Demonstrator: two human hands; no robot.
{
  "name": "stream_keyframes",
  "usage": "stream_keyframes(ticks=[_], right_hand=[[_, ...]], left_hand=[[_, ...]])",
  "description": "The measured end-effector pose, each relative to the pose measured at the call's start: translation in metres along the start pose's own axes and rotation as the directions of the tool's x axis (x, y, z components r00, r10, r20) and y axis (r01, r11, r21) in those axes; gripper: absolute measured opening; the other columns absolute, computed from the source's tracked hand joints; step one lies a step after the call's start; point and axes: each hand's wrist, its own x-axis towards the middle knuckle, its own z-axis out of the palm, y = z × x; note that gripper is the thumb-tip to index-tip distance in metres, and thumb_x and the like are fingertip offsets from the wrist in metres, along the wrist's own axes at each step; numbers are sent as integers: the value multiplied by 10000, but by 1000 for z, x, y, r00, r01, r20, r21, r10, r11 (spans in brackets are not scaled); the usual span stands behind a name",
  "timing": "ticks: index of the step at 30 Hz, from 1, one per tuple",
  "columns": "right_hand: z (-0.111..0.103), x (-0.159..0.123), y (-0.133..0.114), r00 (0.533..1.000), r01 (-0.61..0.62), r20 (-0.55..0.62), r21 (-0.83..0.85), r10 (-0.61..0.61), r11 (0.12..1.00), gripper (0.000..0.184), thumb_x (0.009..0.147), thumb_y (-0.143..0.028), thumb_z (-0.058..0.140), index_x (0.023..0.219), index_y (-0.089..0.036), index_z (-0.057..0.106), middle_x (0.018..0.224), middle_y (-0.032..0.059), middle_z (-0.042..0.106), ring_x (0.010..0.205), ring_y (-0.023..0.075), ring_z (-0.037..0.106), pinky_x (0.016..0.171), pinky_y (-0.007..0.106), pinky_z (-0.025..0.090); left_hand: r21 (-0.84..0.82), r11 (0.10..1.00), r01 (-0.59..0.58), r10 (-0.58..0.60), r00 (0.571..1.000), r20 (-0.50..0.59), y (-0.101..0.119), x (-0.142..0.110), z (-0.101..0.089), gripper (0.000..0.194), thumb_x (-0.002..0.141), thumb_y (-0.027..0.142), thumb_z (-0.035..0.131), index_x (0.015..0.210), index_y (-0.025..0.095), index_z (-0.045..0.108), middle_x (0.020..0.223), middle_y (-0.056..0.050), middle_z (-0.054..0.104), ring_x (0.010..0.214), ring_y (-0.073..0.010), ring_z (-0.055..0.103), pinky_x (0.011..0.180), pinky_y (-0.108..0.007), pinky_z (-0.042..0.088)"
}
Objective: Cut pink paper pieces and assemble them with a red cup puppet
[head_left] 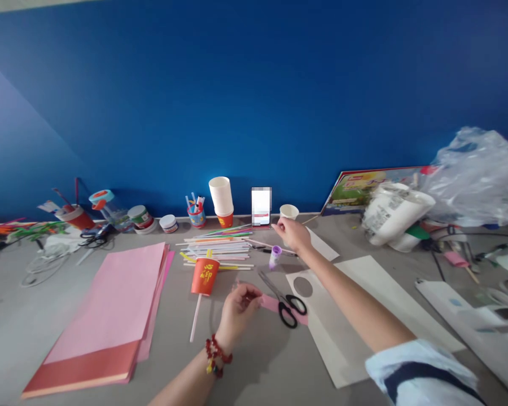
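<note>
My left hand (239,307), wearing a red bead bracelet, is closed low over the desk; what it pinches is too small to make out. A pink paper strip (271,303) runs from beside its fingertips to beneath black-handled scissors (284,299). My right hand (293,233) reaches farther back, fingers curled together, just in front of a white paper cup (288,212) and right of a phone (261,206). Whatever those fingers hold is hidden. Between the hands stands a purple-capped glue stick (275,257). An upside-down red paper cup (205,276) with a straw lies to the left.
Pink and red paper sheets (110,299) are stacked at left. Many straws (215,248) lie at the centre back, before stacked cups (221,197). White paper (342,344) with a round grey spot lies beneath my right forearm. Plastic bags (474,175) crowd the right back.
</note>
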Motion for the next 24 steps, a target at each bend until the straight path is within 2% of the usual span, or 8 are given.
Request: stream_keyframes(ticks=[4,8,10,12,15,19,21,24], right_hand=[[-18,-40,12,999,12,32,5,-12,1000,214,931,-363,509,822,-232,638,781,23,703,712,183,611,531,254,258],[-26,-98,13,995,21,100,17,-22,1000,199,885,-321,555,728,-231,639,684,18,692,623,182,613,511,253,276],[-26,-121,9,986,76,142,72,-86,994,211,897,-358,545,744,-245,636,689,-9,701,614,163,622,522,241,318],[-25,-130,7,978,129,138,193,-157,973,214,913,-375,524,781,-248,635,719,-16,713,620,155,634,539,234,357],[-22,-111,8,991,124,24,249,-134,960,197,906,-362,527,808,-241,647,714,-6,716,595,158,636,528,236,381],[-20,-53,8,990,125,-96,228,-105,966,208,934,-355,488,959,-238,658,801,25,729,685,188,655,577,260,417],[-21,-22,3,981,141,-159,207,-109,968,233,944,-359,484,1048,-227,645,856,47,724,767,208,650,645,281,434],[-21,23,-4,966,173,-221,164,-135,971,232,931,-345,525,1080,-208,636,962,91,703,968,259,604,797,323,427]], left_hand=[[3,1000,14,-14,1000,19,-4,0,1,164,761,281,706,829,149,636,712,-5,605,606,-101,519,562,-202,395],[-5,1000,31,-31,999,33,-6,-2,5,149,775,280,683,839,159,623,697,7,592,602,-96,512,565,-199,388],[-10,999,40,-40,998,46,-7,-3,8,142,783,280,673,840,163,618,683,13,585,597,-97,512,566,-200,389],[-11,999,49,-49,997,59,-7,-4,10,137,787,282,668,836,165,616,667,18,578,587,-96,511,565,-201,390],[-6,998,57,-57,996,64,-7,-5,11,138,784,281,669,839,166,617,665,19,577,577,-95,511,562,-203,393],[-2,998,55,-55,997,52,-7,-3,9,153,766,288,680,832,168,612,689,12,583,595,-103,528,575,-211,412],[2,999,52,-52,998,38,-6,-3,8,157,756,287,683,827,168,610,691,11,581,599,-105,526,577,-212,412],[11,999,47,-47,999,17,-5,-2,7,150,754,287,677,821,168,614,688,10,576,599,-105,514,573,-212,403]])
